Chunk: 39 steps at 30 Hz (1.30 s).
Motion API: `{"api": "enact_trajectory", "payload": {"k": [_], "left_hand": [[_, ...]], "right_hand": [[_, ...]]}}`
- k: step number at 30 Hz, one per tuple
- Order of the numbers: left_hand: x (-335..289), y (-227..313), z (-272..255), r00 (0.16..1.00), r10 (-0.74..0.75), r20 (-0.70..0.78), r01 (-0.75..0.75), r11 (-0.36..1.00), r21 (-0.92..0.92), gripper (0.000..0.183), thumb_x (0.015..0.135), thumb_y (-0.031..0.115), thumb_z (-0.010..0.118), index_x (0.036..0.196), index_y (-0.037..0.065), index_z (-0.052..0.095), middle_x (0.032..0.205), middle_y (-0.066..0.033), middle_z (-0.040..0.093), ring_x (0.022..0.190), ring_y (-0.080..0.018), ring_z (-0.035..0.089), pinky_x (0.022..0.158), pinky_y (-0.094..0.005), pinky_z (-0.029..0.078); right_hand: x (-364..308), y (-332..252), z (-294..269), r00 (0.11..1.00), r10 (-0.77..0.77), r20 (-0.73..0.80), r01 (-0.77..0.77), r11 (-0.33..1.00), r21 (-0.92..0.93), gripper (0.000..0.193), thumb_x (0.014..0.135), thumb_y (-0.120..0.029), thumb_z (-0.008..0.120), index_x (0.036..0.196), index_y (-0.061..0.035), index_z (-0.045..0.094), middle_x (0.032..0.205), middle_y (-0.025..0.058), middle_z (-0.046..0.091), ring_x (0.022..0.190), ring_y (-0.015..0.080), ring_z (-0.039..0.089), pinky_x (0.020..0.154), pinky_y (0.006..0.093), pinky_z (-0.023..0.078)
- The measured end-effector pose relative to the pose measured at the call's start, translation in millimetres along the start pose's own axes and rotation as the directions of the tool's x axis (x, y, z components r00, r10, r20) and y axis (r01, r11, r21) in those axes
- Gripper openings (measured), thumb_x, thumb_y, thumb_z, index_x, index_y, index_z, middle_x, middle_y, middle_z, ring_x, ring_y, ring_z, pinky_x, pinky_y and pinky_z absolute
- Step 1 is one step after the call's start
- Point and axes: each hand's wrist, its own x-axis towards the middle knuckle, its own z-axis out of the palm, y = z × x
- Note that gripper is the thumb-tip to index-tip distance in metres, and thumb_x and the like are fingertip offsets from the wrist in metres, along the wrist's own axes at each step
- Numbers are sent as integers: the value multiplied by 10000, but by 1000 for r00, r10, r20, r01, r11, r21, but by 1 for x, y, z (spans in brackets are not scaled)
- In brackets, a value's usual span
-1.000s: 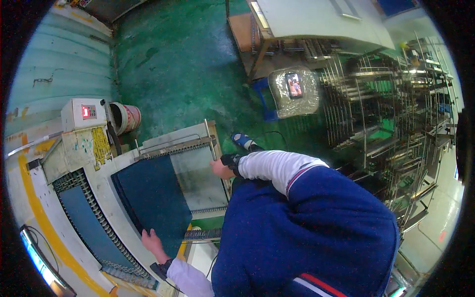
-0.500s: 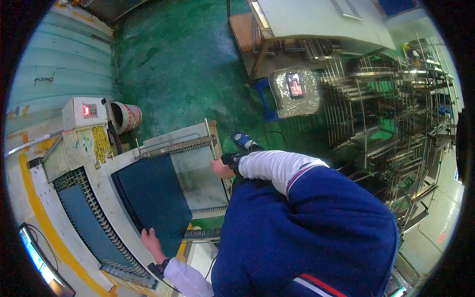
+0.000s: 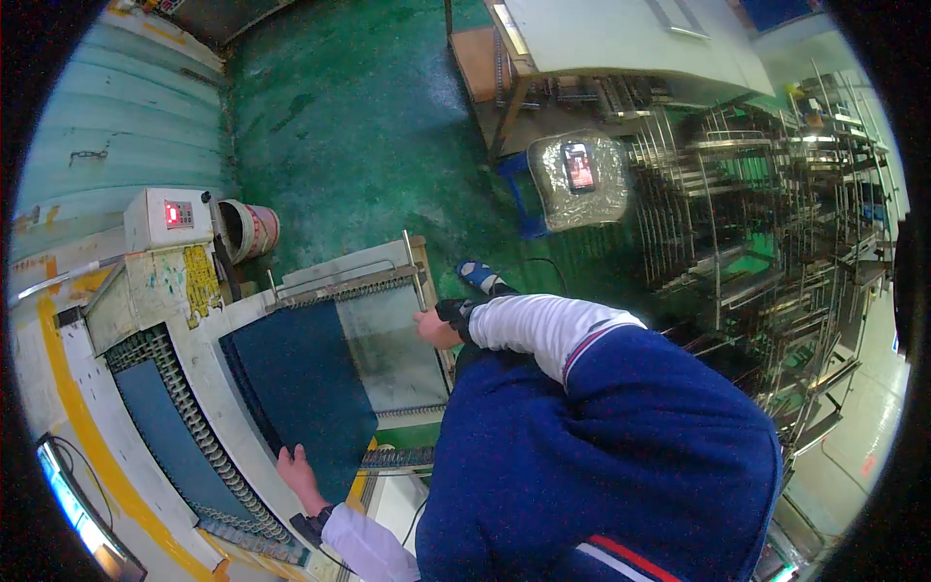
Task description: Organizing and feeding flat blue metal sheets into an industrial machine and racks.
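A dark blue flat panel (image 3: 301,364) lies on the bed of a white machine in front of me, with a pale translucent sheet (image 3: 393,339) beside it. At the panel's lower left edge is my left hand (image 3: 299,477), its thumb and fingers apart. It lies against the edge without a visible grip. My right hand (image 3: 441,330) rests by the metal rod (image 3: 419,286) along the near side of the pale sheet. Its fingers show only in part and look loosely stretched; nothing is seen in them. Both wrists wear dark bands.
Left of the panel, a roller section (image 3: 208,427) carries another blue piece. A white control box (image 3: 170,221) with a red display stands beyond, beside a bucket (image 3: 250,230). Behind are a plastic-covered stool (image 3: 582,199) bearing a phone (image 3: 578,167), and metal racks (image 3: 737,213).
Both hands stay almost where they were. The dark blue panel shows no clear movement, and the view shifts very slightly.
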Motion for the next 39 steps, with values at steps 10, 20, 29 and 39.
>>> {"api": "enact_trajectory", "payload": {"k": [10, 20, 29, 39], "left_hand": [[-9, 6, 15, 986, 76, -147, -67, 996, 66, 409, 813, 72, 681, 1175, -81, 568, 1072, -277, 637, 970, -429, 608, 856, -438, 476], [-12, 27, 7, 995, -10, -96, 8, 1000, -16, 392, 835, 60, 655, 1174, -112, 560, 1085, -256, 649, 981, -360, 626, 878, -387, 471], [-12, 24, 12, 994, 8, -112, -8, 1000, 1, 404, 840, 84, 648, 1174, -125, 558, 1081, -283, 641, 992, -403, 617, 886, -404, 466], [0, -3, 21, 983, 104, -148, -100, 994, 35, 422, 840, 129, 667, 1166, -119, 564, 1070, -304, 632, 982, -436, 609, 869, -436, 468]], "right_hand": [[1, 1, 1, 999, -23, 41, 23, 1000, -2, 136, 716, -121, 625, 837, -59, 640, 919, 110, 569, 751, 261, 618, 622, 408, 528], [-8, -6, -22, 987, 149, 57, -155, 981, 115, 146, 714, -107, 607, 832, -42, 665, 997, 130, 599, 744, 297, 651, 622, 425, 547], [-1, -4, -11, 997, 42, 71, -42, 999, -10, 160, 703, -120, 616, 833, -39, 664, 1025, 125, 599, 794, 276, 645, 622, 421, 546], [22, -2, 45, 978, 205, -46, -205, 979, 5, 187, 708, -120, 629, 879, -48, 657, 1052, 128, 547, 840, 269, 640, 674, 428, 554]]}}
